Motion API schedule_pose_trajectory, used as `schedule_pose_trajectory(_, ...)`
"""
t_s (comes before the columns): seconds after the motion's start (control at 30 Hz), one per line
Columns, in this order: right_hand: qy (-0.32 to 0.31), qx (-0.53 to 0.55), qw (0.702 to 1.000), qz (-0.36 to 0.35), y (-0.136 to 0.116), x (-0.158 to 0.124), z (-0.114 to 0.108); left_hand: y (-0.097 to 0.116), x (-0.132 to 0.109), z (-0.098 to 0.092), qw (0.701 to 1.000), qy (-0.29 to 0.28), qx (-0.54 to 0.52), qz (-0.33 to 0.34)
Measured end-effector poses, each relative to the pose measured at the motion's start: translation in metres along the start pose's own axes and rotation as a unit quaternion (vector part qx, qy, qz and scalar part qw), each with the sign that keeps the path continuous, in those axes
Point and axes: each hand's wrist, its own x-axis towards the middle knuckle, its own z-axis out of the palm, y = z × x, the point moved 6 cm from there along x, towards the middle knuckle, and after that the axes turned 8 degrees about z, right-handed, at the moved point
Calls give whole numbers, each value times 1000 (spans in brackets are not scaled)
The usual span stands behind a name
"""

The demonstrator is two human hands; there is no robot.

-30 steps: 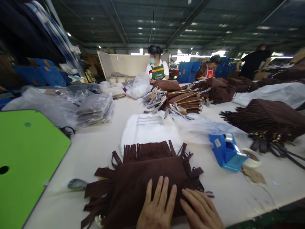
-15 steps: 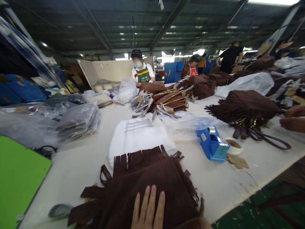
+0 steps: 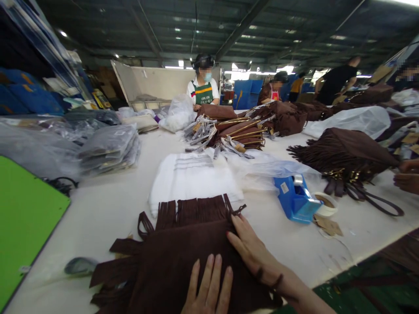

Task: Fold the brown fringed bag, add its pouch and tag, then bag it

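Note:
A dark brown fringed bag (image 3: 176, 248) lies flat on the table in front of me, its fringe strips fanned out along the far and left edges. My left hand (image 3: 209, 285) rests palm down on the near part of it, fingers stretched out. At the far right corner, my right hand (image 3: 250, 244) lies along the bag's side with the thumb apart, its fingertips touching the fringe strands. Just beyond the fringe is a stack of white padded sheets (image 3: 196, 179).
A blue tape dispenser (image 3: 296, 200) stands to the right beside a tape roll (image 3: 325, 204) and a brown tag (image 3: 329, 226). Further off are piled brown bags (image 3: 242, 131) and a fringed bag (image 3: 353, 150) near a co-worker's hand (image 3: 407, 176). A green board (image 3: 29, 231) is at left.
My right hand has come up from beneath the lower right edge onto the bag's far right corner. The fringe there lies straighter. My left hand stays flat on the bag.

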Motion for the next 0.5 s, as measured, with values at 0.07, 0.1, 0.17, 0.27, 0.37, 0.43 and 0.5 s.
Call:
schedule_pose_trajectory(0.07,-13,-42,999,13,-13,11,28,-2,-4,0,1000,6,0,-3)
schedule_pose_trajectory(0.1,-8,-68,997,23,-20,14,38,-3,-6,0,1000,7,-8,-9)
schedule_pose_trajectory(0.17,6,-110,993,39,-32,15,50,-7,-12,0,999,10,-32,-32)
schedule_pose_trajectory(0.27,27,-125,992,8,-45,11,57,-8,-20,3,995,17,-57,-75)
schedule_pose_trajectory(0.37,73,-113,987,-90,-47,5,58,0,-21,10,992,28,-48,-110)
schedule_pose_trajectory(0.43,119,-105,971,-179,-44,1,59,2,-21,12,987,73,-43,-134)
schedule_pose_trajectory(0.5,155,-117,938,-288,-44,-3,61,-9,-24,6,976,126,-58,-170)
